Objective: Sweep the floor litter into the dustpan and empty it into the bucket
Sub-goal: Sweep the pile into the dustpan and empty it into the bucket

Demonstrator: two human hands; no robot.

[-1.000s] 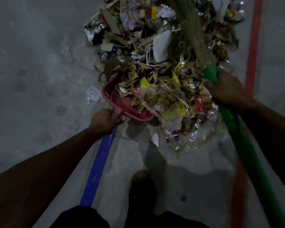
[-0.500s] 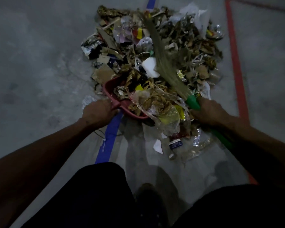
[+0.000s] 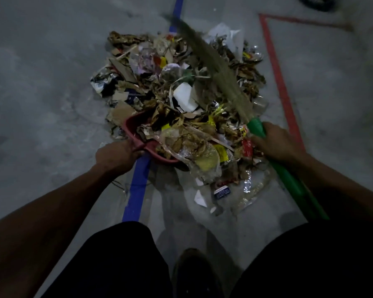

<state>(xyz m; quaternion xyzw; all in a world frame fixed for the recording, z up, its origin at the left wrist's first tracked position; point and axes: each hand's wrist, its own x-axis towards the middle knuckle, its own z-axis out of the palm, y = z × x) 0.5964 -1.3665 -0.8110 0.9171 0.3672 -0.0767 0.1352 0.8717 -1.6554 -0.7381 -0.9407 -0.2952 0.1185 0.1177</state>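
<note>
Hands are working well apart: left hand (image 3: 116, 155) is gripping the red dustpan (image 3: 136, 130) by its handle, right hand (image 3: 276, 143) is clasping the broom (image 3: 215, 67) at its green handle. Litter (image 3: 181, 100) is lying heaped on the grey concrete floor (image 3: 41, 93), spilling over the dustpan. Blue tape (image 3: 136, 190) is running under the pile; red tape (image 3: 278, 82) is bordering the right. Lighting is dim.

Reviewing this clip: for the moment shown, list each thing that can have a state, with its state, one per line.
left hand: grips the dustpan handle.
right hand: grips the broom's green handle.
dustpan: red, low at the pile's near edge, heaped with litter.
broom: bristles stretched over the pile, blurred.
litter pile: mostly on the floor, not yet collected.
bucket: not in view.
</note>
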